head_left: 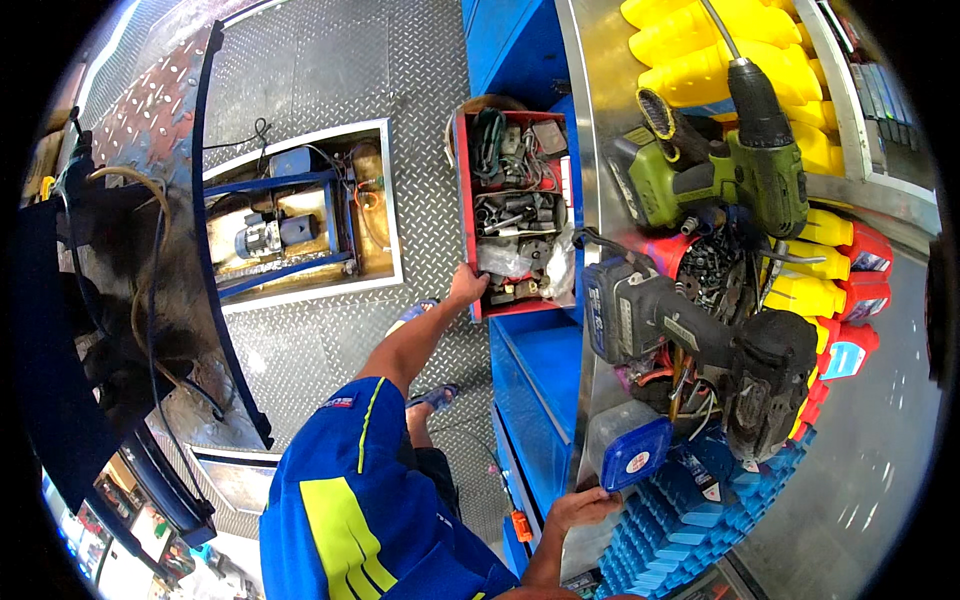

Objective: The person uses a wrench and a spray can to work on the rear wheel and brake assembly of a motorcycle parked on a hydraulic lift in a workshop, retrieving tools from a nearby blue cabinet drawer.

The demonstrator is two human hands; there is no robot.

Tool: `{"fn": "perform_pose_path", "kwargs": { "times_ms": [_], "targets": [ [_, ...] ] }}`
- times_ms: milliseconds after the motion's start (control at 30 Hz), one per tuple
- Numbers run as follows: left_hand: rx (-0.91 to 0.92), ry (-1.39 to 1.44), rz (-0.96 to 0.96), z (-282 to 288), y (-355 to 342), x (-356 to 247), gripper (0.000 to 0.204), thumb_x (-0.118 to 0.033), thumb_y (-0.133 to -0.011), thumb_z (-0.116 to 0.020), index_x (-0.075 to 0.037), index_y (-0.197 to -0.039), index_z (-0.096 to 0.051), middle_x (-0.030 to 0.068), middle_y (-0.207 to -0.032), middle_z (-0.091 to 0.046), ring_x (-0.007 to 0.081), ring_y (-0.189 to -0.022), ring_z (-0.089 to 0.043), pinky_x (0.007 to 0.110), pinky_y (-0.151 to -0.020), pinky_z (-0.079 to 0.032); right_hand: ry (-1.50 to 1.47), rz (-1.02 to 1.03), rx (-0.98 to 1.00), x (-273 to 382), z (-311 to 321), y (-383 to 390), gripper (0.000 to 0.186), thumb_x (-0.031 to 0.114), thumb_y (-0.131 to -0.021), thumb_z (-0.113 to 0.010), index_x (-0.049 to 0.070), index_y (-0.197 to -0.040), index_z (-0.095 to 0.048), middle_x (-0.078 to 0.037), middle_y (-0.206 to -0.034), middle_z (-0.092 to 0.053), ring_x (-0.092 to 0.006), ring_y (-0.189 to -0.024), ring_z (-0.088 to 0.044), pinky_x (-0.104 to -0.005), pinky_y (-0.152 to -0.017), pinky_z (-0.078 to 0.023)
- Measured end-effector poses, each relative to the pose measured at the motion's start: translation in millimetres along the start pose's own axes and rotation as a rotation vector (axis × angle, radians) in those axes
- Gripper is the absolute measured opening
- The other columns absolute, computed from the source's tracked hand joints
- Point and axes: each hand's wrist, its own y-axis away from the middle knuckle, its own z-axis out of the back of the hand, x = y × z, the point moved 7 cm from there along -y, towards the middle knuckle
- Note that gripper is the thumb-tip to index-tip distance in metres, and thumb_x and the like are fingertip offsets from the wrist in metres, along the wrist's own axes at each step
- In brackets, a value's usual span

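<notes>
Gripping the left rim of a red drawer (464, 200) at its near end, the left hand (467, 286) has its fingers bent over the edge; how hard they press I cannot tell. The drawer, holding metal fittings and plastic bags, juts left from a blue cabinet (530, 375) beside a steel worktop (600, 60). The right hand (583, 508) is at the near end of a clear box with a blue lid (637, 440), fingers close together; whether they pinch it is unclear. Farther along sit a dark power tool (690, 330) and a green drill (700, 185), with yellow bottles (690, 40) beyond. The floor (430, 170) at left is tread plate, a motor (262, 237) set in its framed pit. The lid bears a round white label (638, 462) with red print.
</notes>
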Motion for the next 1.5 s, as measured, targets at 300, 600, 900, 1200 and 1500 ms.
{"fn": "perform_pose_path", "kwargs": {
  "times_ms": [300, 600, 900, 1200, 1500],
  "targets": [
    [-0.06, -0.163, 0.087, 20, 39, -44, 0.06, -0.029, -0.085, -0.067, 0.008, -0.124, -0.041, 0.0292, -0.126, -0.053, 0.0463, -0.118, -0.057, 0.053, -0.098, -0.05, 0.021, -0.001, 0.077, 2, 0, -3, 0.053, 0.039, -0.106, -0.037, -0.013, -0.117, -0.042, -0.034, -0.101, -0.055, -0.0513, -0.085, -0.058, -0.0552, -0.068, -0.047],
    [0.028, -0.281, 0.17, -20, 6, -51, 0.074, -0.036, -0.075, -0.081, 0.004, -0.124, -0.043, 0.0245, -0.121, -0.06, 0.0401, -0.109, -0.066, 0.047, -0.09, -0.056, -0.007, -0.065, 0.081, 13, -2, -11, 0.059, 0.043, -0.105, -0.041, -0.013, -0.125, -0.042, -0.033, -0.112, -0.053, -0.0473, -0.096, -0.056, -0.054, -0.083, -0.046],
    [0.657, -0.609, -0.652, -140, 9, -185, 0.039, -0.029, -0.093, -0.057, 0.001, -0.117, -0.067, 0.0244, -0.12, -0.068, 0.0378, -0.111, -0.068, 0.044, -0.089, -0.055, 0.128, -0.051, 0.053, -26, -3, 1, 0.067, 0.052, -0.104, -0.04, -0.012, -0.124, -0.044, -0.031, -0.107, -0.056, -0.0441, -0.095, -0.061, -0.0516, -0.078, -0.049],
    [0.378, 0.85, -0.306, -257, -44, -212, 0.071, -0.061, -0.09, -0.06, 0.006, -0.113, -0.063, 0.0314, -0.114, -0.067, 0.0436, -0.112, -0.064, 0.045, -0.093, -0.05, -0.008, 0.04, 0.063, 11, -10, -27, 0.068, 0.054, -0.102, -0.043, -0.012, -0.12, -0.043, -0.033, -0.102, -0.059, -0.0463, -0.086, -0.064, -0.0486, -0.068, -0.051],
    [0.203, 0.35, -0.218, -128, 36, -191, 0.071, -0.064, -0.083, -0.067, 0.003, -0.106, -0.068, 0.0301, -0.105, -0.069, 0.0468, -0.102, -0.065, 0.052, -0.088, -0.051, -0.026, 0.053, 0.006, 2, 1, 1, 0.062, 0.046, -0.104, -0.043, -0.014, -0.12, -0.042, -0.035, -0.1, -0.059, -0.0487, -0.084, -0.062, -0.0528, -0.067, -0.049]
  ]
}}
